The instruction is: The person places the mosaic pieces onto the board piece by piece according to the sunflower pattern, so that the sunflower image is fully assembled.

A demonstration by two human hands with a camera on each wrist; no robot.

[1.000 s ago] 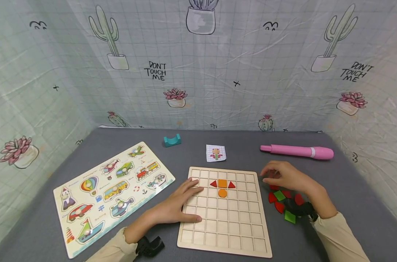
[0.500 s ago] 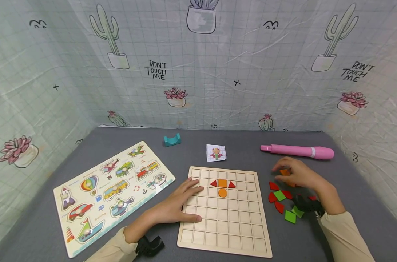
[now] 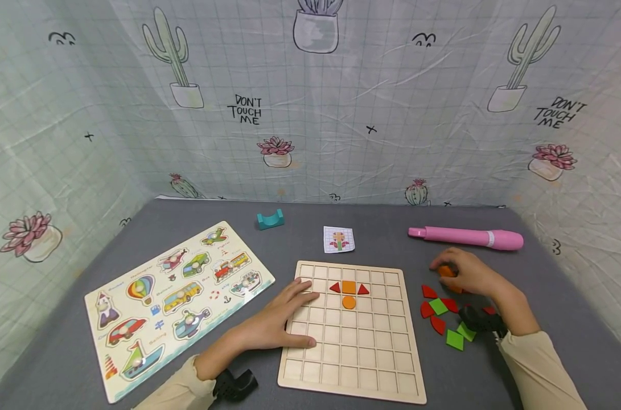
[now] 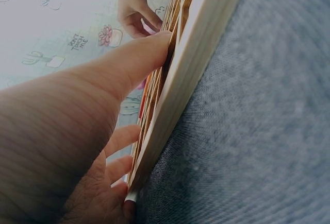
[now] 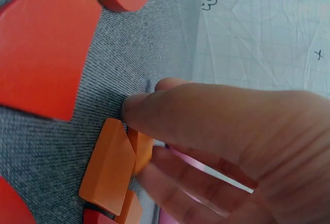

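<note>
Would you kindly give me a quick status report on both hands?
Left hand flat on the grid board. Right hand curled over an orange piece beside the board. Red and green pieces lie between hand and board.

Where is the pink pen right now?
In the head view the pink pen lies on the grey table at the far right, just beyond the right hand and right of the small picture card.

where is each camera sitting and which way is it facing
Head: above, facing forward and down at the wooden grid board; both forearms show.
Left wrist: low by the board's edge; left hand fills it.
Right wrist: close over the grey mat; right hand touches orange pieces.
Shared: head and left wrist both show the board and the right hand.
</note>
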